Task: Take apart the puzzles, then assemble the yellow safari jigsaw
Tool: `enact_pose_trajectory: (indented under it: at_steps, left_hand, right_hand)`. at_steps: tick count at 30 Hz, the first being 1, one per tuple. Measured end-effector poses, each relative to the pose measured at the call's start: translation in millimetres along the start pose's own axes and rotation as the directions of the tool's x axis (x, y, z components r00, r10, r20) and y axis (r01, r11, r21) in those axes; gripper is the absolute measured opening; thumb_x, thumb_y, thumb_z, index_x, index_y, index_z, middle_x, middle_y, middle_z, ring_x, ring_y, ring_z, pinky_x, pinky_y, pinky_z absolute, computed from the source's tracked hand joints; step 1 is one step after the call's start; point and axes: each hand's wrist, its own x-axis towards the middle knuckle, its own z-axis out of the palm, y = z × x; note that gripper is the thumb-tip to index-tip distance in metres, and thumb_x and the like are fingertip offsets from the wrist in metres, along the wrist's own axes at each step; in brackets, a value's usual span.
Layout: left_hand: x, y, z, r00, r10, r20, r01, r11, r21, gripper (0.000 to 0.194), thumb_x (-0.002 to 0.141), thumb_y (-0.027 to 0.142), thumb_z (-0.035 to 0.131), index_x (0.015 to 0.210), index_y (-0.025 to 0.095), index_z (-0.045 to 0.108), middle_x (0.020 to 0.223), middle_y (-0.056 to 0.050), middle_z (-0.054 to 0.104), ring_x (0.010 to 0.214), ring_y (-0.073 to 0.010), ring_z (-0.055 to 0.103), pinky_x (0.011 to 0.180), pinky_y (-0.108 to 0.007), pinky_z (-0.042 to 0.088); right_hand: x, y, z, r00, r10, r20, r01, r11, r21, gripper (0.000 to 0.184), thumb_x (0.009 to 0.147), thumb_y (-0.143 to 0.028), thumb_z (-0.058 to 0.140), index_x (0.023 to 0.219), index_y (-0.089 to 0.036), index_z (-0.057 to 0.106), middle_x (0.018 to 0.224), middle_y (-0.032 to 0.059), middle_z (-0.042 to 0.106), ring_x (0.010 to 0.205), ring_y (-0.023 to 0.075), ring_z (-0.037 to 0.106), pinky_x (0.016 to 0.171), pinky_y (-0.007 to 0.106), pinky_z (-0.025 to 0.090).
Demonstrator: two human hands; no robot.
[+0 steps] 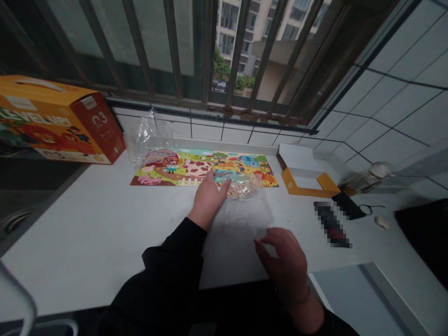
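Resting flat on a clear plastic bag point(241, 219) on the desk point(87, 242), the left hand point(208, 200) has its fingers point(222, 189) slightly apart, with the bag's bunch of small pieces point(242, 190) just off the fingertips at about 2 o'clock. The bag's long axis runs roughly from 12 to 6 o'clock, and the left hand is nearer that filled end. The right hand point(282, 263) curls at the bag's lower edge, its fingers point(268, 240) drawn together; I cannot tell whether they pinch the plastic. A farm picture puzzle point(205, 168) lies at 12 o'clock, a printed box point(52, 121) at 10 o'clock, and a yellow-edged tray point(310, 189) at 2 o'clock, below a barred window point(175, 46).
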Motion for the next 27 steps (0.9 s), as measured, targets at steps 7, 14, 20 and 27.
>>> enact_pose_trajectory:
  at_steps: [7,14,20,27]
  left_hand:
    - [-3.0,-2.1,9.9,0.951,-0.118,0.285,0.212,0.921,-0.327,0.071,0.096,0.035,0.085,0.155,0.015,0.052,0.098,-0.013,0.082,0.086,-0.0320,0.082,0.082,-0.040,0.063]
    - [0.7,-1.8,25.0,0.871,-0.200,0.449,0.485,0.499,-0.718,0.076,0.100,0.018,0.077,0.164,0.016,0.036,0.074,0.003,0.070,0.057,-0.0170,0.069,0.058,-0.029,0.062]
    - [5.7,3.7,16.8,0.854,-0.115,0.507,0.519,0.228,-0.824,0.057,0.110,0.037,0.069,0.155,0.019,0.039,0.078,-0.004,0.077,0.058,-0.0159,0.072,0.058,-0.023,0.060]
    - [3.4,2.1,27.1,0.883,-0.029,0.469,0.464,0.205,-0.862,0.045,0.108,0.052,0.069,0.135,0.024,0.047,0.075,-0.004,0.077,0.057,-0.0161,0.071,0.057,-0.023,0.058]
  right_hand:
    - [43.6,13.9,35.8,0.843,0.331,0.424,-0.185,0.918,-0.350,0.096,0.093,-0.061,0.088,0.169,-0.019,0.049,0.171,0.0295,0.048,0.147,0.0472,0.059,0.114,0.061,0.055]
    - [83.6,8.5,47.8,0.728,0.357,0.585,-0.100,0.900,-0.424,0.032,0.110,-0.018,0.056,0.136,-0.022,0.074,0.130,0.0133,0.078,0.119,0.0291,0.070,0.104,0.038,0.053]
    - [143.5,37.7,13.9,0.815,0.363,0.452,-0.125,0.871,-0.475,0.026,0.115,-0.020,0.047,0.125,-0.017,0.071,0.125,0.0154,0.079,0.110,0.0283,0.074,0.086,0.034,0.049]
    - [239.4,84.9,-22.9,0.892,0.328,0.311,-0.075,0.786,-0.614,0.023,0.111,-0.018,0.047,0.119,-0.016,0.068,0.112,0.0178,0.079,0.099,0.0296,0.072,0.077,0.034,0.043]
